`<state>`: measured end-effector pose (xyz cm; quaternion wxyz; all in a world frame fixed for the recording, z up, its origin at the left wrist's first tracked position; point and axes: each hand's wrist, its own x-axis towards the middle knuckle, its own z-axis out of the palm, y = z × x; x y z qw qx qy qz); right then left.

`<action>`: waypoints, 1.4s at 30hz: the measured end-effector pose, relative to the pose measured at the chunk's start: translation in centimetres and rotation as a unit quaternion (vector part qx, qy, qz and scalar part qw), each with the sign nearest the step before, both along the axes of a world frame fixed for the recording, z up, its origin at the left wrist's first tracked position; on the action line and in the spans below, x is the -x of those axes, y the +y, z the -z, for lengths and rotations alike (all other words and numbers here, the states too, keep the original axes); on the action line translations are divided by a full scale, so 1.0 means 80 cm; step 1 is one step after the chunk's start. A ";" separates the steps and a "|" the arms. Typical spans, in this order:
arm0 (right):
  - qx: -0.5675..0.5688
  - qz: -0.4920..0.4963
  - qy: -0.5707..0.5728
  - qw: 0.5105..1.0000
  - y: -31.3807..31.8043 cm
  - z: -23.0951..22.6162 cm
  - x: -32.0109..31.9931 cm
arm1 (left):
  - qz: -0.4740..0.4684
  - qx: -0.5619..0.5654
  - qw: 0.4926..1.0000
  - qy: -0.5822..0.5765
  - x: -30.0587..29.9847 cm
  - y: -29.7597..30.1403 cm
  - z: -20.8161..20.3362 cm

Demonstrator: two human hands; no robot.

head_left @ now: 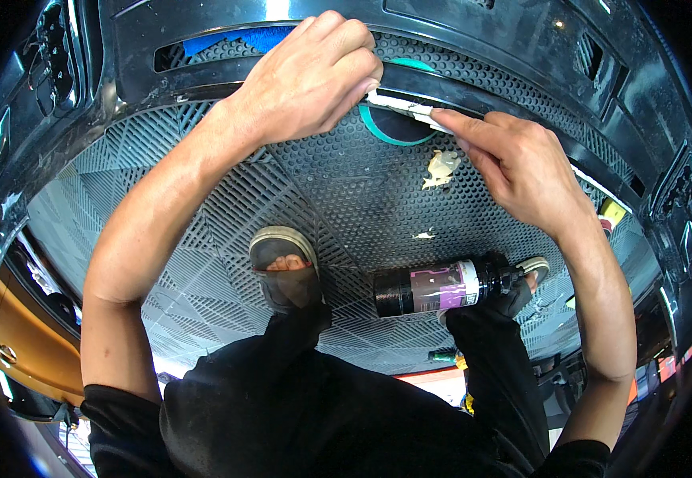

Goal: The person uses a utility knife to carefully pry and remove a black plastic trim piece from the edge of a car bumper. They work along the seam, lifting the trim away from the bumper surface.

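White strip (408,107), narrow and pale with dark marks, lying along the edge of a slot in a glossy black car body panel (473,48), near the top centre of the view. Left hand (310,76): knuckles up, fingers curled down onto the left end of the strip, pressing or pinching it; exact grip hidden by the fingers. Right hand (521,167): fingers extended, index finger laid flat along the right end of the strip, touching it, not closed around it. Teal ring (382,135): partly visible just below the strip, behind the perforated mesh. Mesh grille (338,199): dark, honeycomb pattern, spanning the middle of the view, with a pale torn scrap (441,169) stuck on it below the right hand's fingertips. Black bottle (433,288): cylindrical, purple and white label, lying on its side by the person's right knee. Grey sandal (282,259): on the person's left foot, on grey ribbed floor tiles (195,263). Orange car body (23,338): at the far left edge.
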<state>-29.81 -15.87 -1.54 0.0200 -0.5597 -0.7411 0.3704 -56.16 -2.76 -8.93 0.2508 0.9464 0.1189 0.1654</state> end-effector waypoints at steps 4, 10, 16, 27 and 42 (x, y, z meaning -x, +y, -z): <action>0.004 0.004 0.008 1.000 -0.002 -0.003 -0.004 | 0.007 -0.005 1.000 0.030 0.000 0.000 -0.003; 0.014 0.016 0.004 1.000 -0.008 -0.006 -0.013 | 0.006 -0.007 1.000 0.028 0.000 0.000 -0.003; 0.026 0.021 -0.018 0.999 -0.015 -0.012 -0.025 | 0.010 0.000 1.000 0.019 -0.001 0.002 -0.004; 0.009 0.053 0.019 0.998 -0.022 -0.031 -0.026 | -0.002 0.018 1.000 0.016 -0.001 0.001 -0.006; -0.015 0.050 0.035 0.998 -0.011 0.002 0.032 | -0.008 0.020 1.000 -0.005 -0.002 0.000 -0.008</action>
